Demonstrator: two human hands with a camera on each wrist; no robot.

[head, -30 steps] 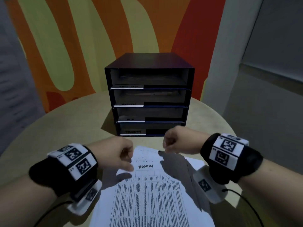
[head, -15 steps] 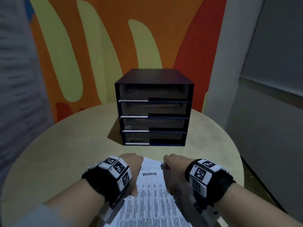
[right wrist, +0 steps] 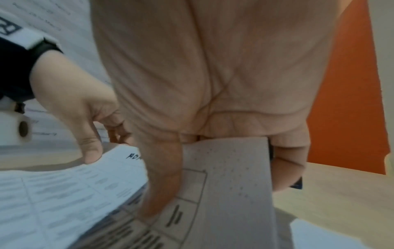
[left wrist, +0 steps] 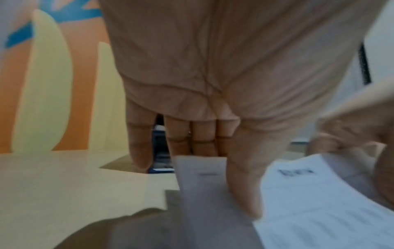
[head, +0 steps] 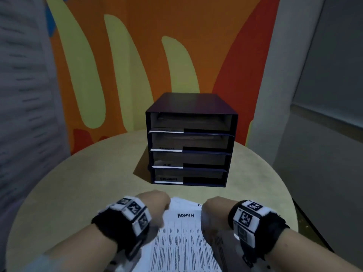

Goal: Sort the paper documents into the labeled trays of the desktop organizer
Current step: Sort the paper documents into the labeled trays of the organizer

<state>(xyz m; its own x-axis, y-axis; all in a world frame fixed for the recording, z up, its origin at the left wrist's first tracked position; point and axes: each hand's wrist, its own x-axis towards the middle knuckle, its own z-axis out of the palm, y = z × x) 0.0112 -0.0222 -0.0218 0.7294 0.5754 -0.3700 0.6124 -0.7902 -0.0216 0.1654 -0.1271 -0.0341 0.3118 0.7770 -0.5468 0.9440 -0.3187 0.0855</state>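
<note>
The view has pulled back within the last second, and both hands now sit lower in frame. The left hand [head: 155,203] and right hand [head: 213,210] pinch the ADMIN sheet [head: 184,238] by its far corners, at the bottom centre. It looks ready to lift toward the organizer [head: 189,142], mid-frame.

The organizer [head: 191,138] is showing dark navy, with white label strips on its trays; the paper [head: 182,238] is showing white with black print in columns; the tabletop [head: 82,185] is looking pale beige; the wall [head: 137,55] is wearing orange, red and yellow-green shapes; the wristbands [head: 125,218] are showing black with black-and-white square markers
</note>
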